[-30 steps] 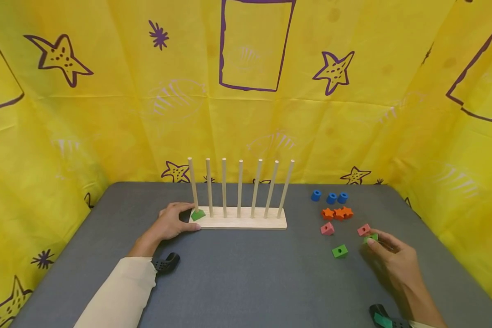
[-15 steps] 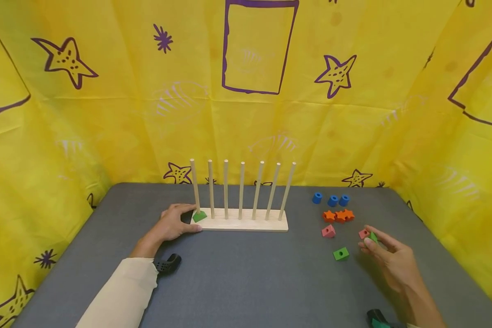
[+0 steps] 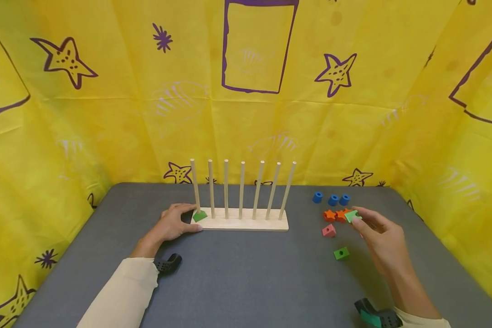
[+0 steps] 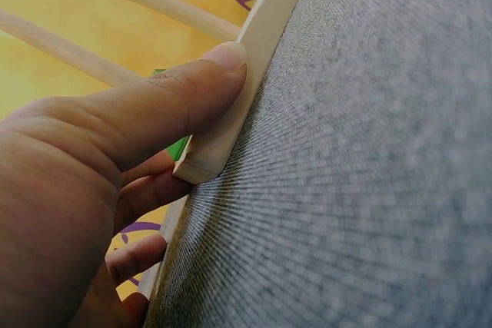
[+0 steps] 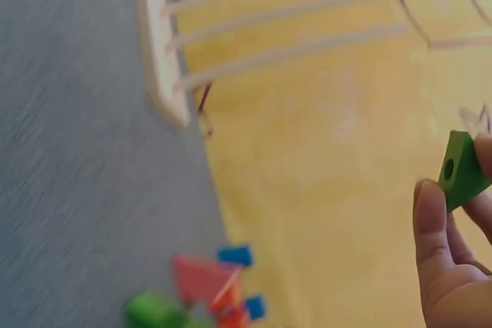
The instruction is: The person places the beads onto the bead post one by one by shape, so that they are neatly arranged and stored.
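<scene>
My left hand (image 3: 174, 222) grips the left end of a wooden peg stand (image 3: 246, 223), thumb on its front edge and fingers round the back. A green block (image 3: 200, 216) sits at the foot of the stand's leftmost peg. In the head view my right hand (image 3: 381, 234) is raised over the right side of the table. It pinches a green triangular block (image 5: 460, 170) with a hole through it, between thumb and fingers. Another green block (image 3: 341, 253) and a pink block (image 3: 329, 230) lie nearby on the table. A second pink block is mostly hidden behind the right hand.
Orange star-shaped beads (image 3: 330, 215) lie in a row at the right, partly covered by the held block. Behind them stand blue cylinder beads (image 3: 333, 200). Several upright pegs (image 3: 241, 191) rise from the stand. A yellow patterned cloth (image 3: 254, 123) hangs behind the grey table (image 3: 246, 282).
My right hand has lifted the green triangular block and carried it forward and left, from beside the pink block to over the orange stars. The left hand keeps its place on the stand.
</scene>
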A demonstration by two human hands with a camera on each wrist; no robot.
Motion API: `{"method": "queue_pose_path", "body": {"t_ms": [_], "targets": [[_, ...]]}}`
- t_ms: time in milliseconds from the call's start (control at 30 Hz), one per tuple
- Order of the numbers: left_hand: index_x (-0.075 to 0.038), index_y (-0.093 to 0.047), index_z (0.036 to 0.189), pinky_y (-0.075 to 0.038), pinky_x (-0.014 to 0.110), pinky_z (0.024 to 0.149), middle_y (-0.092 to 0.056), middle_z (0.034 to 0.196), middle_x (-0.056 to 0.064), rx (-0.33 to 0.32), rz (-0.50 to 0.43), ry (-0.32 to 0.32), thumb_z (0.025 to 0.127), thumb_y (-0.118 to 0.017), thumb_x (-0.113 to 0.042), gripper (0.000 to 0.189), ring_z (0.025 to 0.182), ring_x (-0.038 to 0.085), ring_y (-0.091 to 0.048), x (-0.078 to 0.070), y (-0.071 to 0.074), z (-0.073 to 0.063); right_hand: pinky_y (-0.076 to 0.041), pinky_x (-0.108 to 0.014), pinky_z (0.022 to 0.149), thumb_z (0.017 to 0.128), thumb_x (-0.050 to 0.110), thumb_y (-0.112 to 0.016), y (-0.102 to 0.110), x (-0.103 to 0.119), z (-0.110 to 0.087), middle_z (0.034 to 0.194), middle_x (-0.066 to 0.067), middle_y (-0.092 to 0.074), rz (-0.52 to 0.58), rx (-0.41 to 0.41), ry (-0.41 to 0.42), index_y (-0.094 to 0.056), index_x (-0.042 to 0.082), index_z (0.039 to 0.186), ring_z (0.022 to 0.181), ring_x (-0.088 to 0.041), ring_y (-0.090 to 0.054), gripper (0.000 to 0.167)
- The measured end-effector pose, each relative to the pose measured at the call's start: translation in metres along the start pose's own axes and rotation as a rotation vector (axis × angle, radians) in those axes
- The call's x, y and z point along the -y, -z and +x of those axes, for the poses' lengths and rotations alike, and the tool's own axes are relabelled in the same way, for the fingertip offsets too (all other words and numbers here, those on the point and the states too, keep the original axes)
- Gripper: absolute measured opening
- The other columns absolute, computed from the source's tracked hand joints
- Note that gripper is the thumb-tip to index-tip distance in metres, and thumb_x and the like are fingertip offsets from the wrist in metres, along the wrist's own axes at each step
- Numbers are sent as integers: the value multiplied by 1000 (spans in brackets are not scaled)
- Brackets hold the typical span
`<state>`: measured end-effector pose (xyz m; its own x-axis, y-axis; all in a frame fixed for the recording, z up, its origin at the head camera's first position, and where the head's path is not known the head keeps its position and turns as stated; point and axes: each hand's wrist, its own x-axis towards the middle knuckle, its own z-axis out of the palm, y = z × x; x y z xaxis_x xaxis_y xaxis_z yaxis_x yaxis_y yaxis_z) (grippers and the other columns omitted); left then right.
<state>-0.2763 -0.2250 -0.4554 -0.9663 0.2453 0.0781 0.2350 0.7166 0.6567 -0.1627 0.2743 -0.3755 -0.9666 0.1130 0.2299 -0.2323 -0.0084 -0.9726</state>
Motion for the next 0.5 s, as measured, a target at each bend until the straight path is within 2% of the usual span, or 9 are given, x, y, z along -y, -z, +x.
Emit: {"method": "queue_pose_path", "body": {"t_ms": [100,233,500], "targets": [[-2,-53,137,-13,64,100,-47,137,23,-1,-8,2,74,-83,-43,81,130,42,-28,0,0,-1,-48,-17,77,91,7,-67,-14,16,5,105,1,-66,-50,25,30,-62,1,126,90,-12,-61,35],[-2,-53,137,-12,64,100,-47,137,23,-2,-6,7,74,-83,-42,81,131,42,-27,-1,1,-1,-48,-21,84,92,2,-65,-33,34,13,109,-2,-66,-20,108,93,-60,-1,128,95,-16,-59,37],[-3,-52,138,-14,64,100,-47,138,22,0,4,21,74,-82,-44,82,131,42,-26,0,-1,1,-48,-22,83,93,11,-66,-70,65,24,121,-5,-61,-219,175,164,-61,4,130,105,-19,-55,37]]}}
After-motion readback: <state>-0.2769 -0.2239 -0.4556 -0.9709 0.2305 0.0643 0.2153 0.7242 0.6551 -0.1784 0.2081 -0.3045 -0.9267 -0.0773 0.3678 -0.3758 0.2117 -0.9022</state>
